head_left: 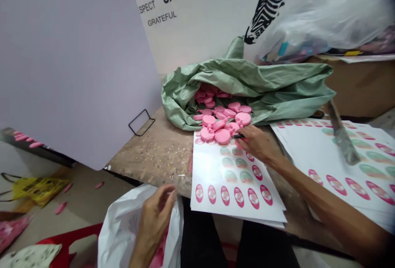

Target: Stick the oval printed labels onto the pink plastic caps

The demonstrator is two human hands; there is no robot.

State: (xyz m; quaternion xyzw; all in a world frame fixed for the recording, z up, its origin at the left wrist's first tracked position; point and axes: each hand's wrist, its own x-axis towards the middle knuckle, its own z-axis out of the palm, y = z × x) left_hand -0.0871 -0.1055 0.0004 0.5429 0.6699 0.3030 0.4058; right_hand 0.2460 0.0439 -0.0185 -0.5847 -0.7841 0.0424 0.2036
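Note:
On the table, several round pink plastic pieces with small stems [222, 136] spill from the mouth of a green sack [262, 70]. My right hand [256, 142] is at the pile's near right side, its fingers closed round a small black object [239, 136] whose kind I cannot make out. Beneath it lies a stack of sticker sheets [212, 177] with pink ovals and green pictures. Over the mouth of a white plastic bag [114, 222] hangs my left hand [156, 216], fingers loosely curved, thumb apart, nothing visible in it. Pink pieces [160, 251] show inside that bag.
More sticker sheets [348, 173] lie at the right, with a greyish strip [342, 136] over them. A large pale board [74, 62] stands left beside a black wire stand [142, 123]. Behind are a cardboard box [364, 87] and a clear plastic bag [339, 12].

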